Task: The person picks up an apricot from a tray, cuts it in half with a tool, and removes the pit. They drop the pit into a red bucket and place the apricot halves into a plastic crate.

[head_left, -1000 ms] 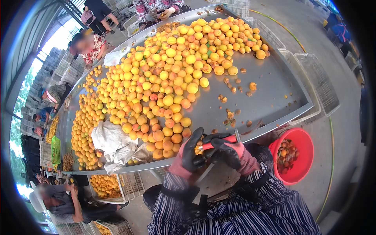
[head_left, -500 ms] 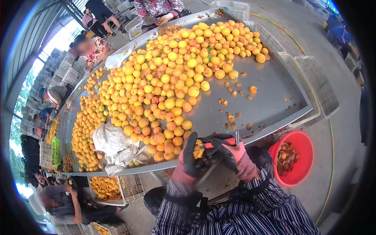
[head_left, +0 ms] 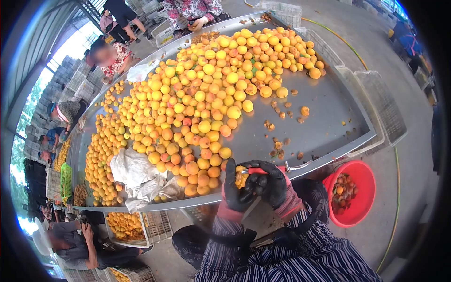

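My left hand, in a dark glove with a pink cuff, is closed around an apricot just off the near table edge. Beside it, my right hand grips a small red-handled tool. A bright metal end sticks out to the right of that hand. The tool's other end lies against the apricot, partly covered by my fingers. In front of both hands, a large heap of apricots spreads over the metal table.
Brown apricot scraps lie on the table's right part. A red bucket with scraps stands right of my knees. White cloth rests on the near left. Crates line the right side; one crate of apricots stands lower left. Other people work around the table.
My right hand has turned, and the tool's metal end now points to the right rather than up. My left hand still holds the apricot, slightly rotated.
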The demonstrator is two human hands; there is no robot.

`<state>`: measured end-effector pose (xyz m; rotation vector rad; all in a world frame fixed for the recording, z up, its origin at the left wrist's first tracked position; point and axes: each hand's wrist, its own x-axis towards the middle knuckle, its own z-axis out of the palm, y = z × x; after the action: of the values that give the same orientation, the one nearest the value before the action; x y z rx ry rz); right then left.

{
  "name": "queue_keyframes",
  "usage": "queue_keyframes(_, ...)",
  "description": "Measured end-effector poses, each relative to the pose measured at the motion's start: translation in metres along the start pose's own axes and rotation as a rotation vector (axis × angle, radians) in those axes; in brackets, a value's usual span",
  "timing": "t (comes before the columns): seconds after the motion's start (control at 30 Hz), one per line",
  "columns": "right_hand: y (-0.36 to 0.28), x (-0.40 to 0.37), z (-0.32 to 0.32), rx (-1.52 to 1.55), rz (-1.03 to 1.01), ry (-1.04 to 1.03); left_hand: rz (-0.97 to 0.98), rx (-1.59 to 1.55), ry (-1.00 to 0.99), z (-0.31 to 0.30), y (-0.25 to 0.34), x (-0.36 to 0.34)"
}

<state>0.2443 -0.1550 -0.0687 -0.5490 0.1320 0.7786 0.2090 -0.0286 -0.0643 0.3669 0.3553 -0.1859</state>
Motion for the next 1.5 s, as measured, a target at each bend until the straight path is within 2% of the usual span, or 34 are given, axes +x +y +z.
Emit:
queue_keyframes(0.07, -0.005, 0.001, -0.001, -0.131, 0.014, -0.041, 0.006, -0.057, -0.162, -0.012, -0.001, 0.003)
queue_keyframes(0.1, -0.007, -0.001, 0.000, -0.134, 0.013, -0.043, 0.008, -0.057, -0.165, -0.011, -0.001, 0.001)
queue_keyframes(0.17, -0.013, -0.004, 0.005, -0.159, 0.017, -0.100, -0.001, -0.030, -0.015, -0.008, 0.003, -0.002)
queue_keyframes(0.2, -0.013, -0.005, 0.008, -0.162, 0.016, -0.110, 0.008, -0.026, -0.019, 0.005, 0.002, -0.007)
queue_keyframes(0.27, -0.010, -0.015, 0.011, -0.897, -0.457, -0.098, 1.051, 1.261, 0.027, 0.038, -0.008, -0.021)
queue_keyframes(0.3, -0.013, -0.017, 0.014, -0.898, -0.460, -0.095, 1.049, 1.259, 0.023, 0.033, -0.005, -0.020)
queue_keyframes(0.37, -0.019, -0.015, 0.022, -0.925, -0.388, -0.240, 0.257, 0.666, 0.124, 0.009, 0.011, -0.013)
queue_keyframes(0.4, -0.003, -0.019, 0.020, -0.982, -0.694, -0.105, 0.265, 0.666, 0.123, -0.005, 0.014, -0.009)
queue_keyframes(0.43, -0.007, -0.021, 0.027, -0.985, -0.698, -0.109, 0.237, 0.523, 0.099, -0.017, 0.016, -0.005)
queue_keyframes(0.47, -0.016, -0.026, 0.036, -1.337, -0.709, -0.208, 0.203, 0.382, 0.073, -0.028, 0.015, -0.002)
queue_keyframes(0.5, -0.020, -0.029, 0.041, -1.689, -0.702, -0.307, 0.201, 0.384, 0.067, -0.015, 0.015, -0.010)
queue_keyframes(0.53, -0.019, -0.025, 0.032, -1.808, -0.688, -0.360, 0.218, 0.555, 0.140, 0.006, 0.015, -0.026)
queue_keyframes(0.57, -0.027, -0.025, 0.035, -1.809, -0.695, -0.363, 0.237, 0.726, 0.215, 0.018, 0.018, -0.035)
queue_keyframes(0.6, -0.039, -0.024, 0.042, -1.704, -0.731, -0.296, 0.170, 0.570, 0.149, 0.011, 0.024, -0.036)
queue_keyframes(0.63, -0.046, -0.026, 0.043, -1.597, -0.759, -0.230, 0.172, 0.566, 0.150, 0.011, 0.024, -0.038)
queue_keyframes(0.67, -0.040, -0.010, 0.014, -1.491, -0.739, -0.109, 0.229, 0.579, 0.184, 0.011, 0.023, -0.039)
queue_keyframes(0.7, -0.040, -0.007, 0.014, -1.493, -0.744, -0.113, 0.291, 0.593, 0.217, 0.012, 0.024, -0.040)
queue_keyframes(0.77, -0.042, -0.001, 0.020, -1.338, -0.552, 0.030, 0.272, 0.526, 0.228, 0.016, 0.023, -0.040)
queue_keyframes(0.8, -0.027, -0.013, 0.033, -1.069, -0.672, 0.029, 0.292, 0.612, 0.221, 0.015, 0.022, -0.041)
queue_keyframes(0.83, -0.026, -0.010, 0.038, -1.291, -0.589, -0.079, 0.310, 0.700, 0.213, 0.013, 0.021, -0.042)
queue_keyframes(0.87, -0.023, -0.014, 0.046, -1.500, -0.572, -0.080, 0.404, 0.565, 0.141, 0.014, 0.014, -0.035)
queue_keyframes(0.9, -0.018, -0.019, 0.054, -1.710, -0.550, -0.081, 0.404, 0.564, 0.136, 0.009, 0.012, -0.033)
queue_keyframes(0.97, -0.006, -0.010, 0.046, -1.666, -0.494, -0.061, 0.697, 1.197, 0.050, -0.002, 0.009, -0.034)
queue_keyframes(1.0, -0.006, -0.010, 0.044, -1.626, -0.506, -0.062, 0.461, 0.840, 0.097, 0.020, 0.010, -0.049)
queue_keyframes(1.03, -0.006, -0.011, 0.046, -1.585, -0.516, -0.060, 0.461, 0.840, 0.098, 0.024, 0.013, -0.057)
queue_keyframes(1.1, -0.017, -0.020, 0.051, -1.582, -0.479, -0.078, 0.141, 0.292, -0.023, 0.022, 0.023, -0.072)
queue_keyframes(1.13, -0.022, -0.022, 0.050, -1.531, -0.498, -0.151, 0.284, 0.671, 0.046, 0.006, 0.025, -0.073)
queue_keyframes(1.17, -0.024, -0.023, 0.049, -1.480, -0.517, -0.222, 0.284, 0.671, 0.044, -0.005, 0.027, -0.076)
queue_keyframes(1.23, -0.025, -0.023, 0.048, -1.545, -0.496, -0.240, 0.053, 0.391, -0.008, 0.028, 0.033, -0.096)
queue_keyframes(1.27, -0.025, -0.024, 0.049, -1.451, -0.455, -0.279, 0.071, 0.599, 0.083, 0.013, 0.031, -0.090)
queue_keyframes(1.3, -0.026, -0.025, 0.049, -1.357, -0.416, -0.314, 0.071, 0.596, 0.084, 0.014, 0.029, -0.091)
queue_keyframes(1.33, -0.027, -0.025, 0.049, -1.263, -0.382, -0.348, 0.098, 0.549, 0.018, 0.018, 0.026, -0.090)
queue_keyframes(1.47, -0.030, -0.028, 0.048, -1.277, -0.341, -0.390, 0.116, 0.366, -0.179, 0.016, 0.021, -0.085)
queue_keyframes(1.5, -0.033, -0.033, 0.056, -1.233, -0.277, -0.370, 0.113, 0.366, -0.179, 0.012, 0.021, -0.084)
